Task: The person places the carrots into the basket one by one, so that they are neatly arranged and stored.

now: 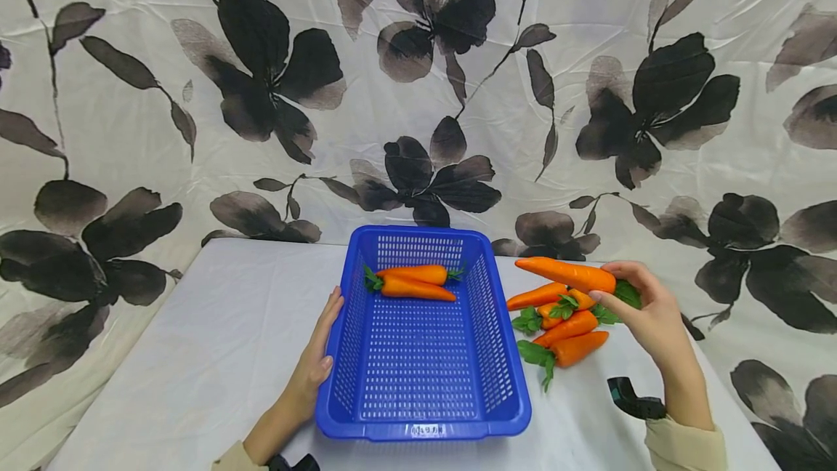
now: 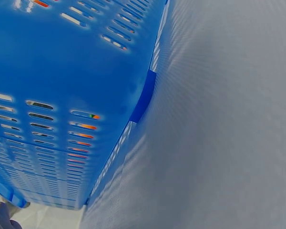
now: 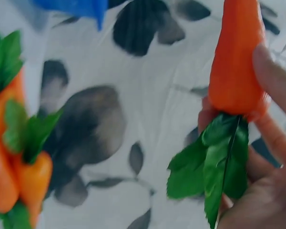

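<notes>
In the head view a blue plastic basket (image 1: 418, 430) with slotted walls stands on the white table. Two carrots (image 1: 418, 287) with green leaves lie at its far end. My left hand (image 1: 307, 373) rests along the basket's left side, fingers fairly straight against the wall. My right hand (image 1: 654, 318) grips a carrot (image 1: 569, 274) by its thick, leafy end, raised above a pile of carrots (image 1: 572, 327) right of the basket. The right wrist view shows this carrot (image 3: 238, 62) between thumb and fingers, its green leaves (image 3: 219, 157) hanging below.
White cloth covers the table (image 1: 216, 355). Behind it hangs a pale curtain (image 1: 523, 93) with dark flowers. A black wrist device (image 1: 634, 400) sits by the right sleeve. The basket's slotted side (image 2: 76, 71) fills much of the left wrist view.
</notes>
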A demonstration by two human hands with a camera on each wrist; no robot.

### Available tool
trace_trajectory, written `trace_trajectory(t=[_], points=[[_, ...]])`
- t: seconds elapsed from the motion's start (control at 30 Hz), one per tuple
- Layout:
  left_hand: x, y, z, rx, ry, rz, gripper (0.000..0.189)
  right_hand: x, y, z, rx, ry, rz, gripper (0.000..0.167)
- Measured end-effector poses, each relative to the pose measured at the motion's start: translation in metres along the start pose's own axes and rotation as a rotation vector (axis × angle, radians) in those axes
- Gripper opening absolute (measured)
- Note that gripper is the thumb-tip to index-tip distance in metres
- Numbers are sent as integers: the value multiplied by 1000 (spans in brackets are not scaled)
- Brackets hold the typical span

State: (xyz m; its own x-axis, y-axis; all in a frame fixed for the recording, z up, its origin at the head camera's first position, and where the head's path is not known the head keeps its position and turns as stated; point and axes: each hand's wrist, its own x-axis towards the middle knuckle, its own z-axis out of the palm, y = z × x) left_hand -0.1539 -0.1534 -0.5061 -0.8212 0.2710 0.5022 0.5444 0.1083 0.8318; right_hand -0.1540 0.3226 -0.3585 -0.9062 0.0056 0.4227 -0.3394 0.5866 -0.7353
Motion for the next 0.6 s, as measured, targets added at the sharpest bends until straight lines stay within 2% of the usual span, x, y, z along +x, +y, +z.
trace_trajectory(t=[0.27, 0.6], points=[[0, 0, 0, -9, 2, 7, 69, 29, -38, 13, 0, 21, -13, 41], [0, 0, 0, -16, 7, 7, 69, 60, -73, 40, -26, -55, -10, 40]])
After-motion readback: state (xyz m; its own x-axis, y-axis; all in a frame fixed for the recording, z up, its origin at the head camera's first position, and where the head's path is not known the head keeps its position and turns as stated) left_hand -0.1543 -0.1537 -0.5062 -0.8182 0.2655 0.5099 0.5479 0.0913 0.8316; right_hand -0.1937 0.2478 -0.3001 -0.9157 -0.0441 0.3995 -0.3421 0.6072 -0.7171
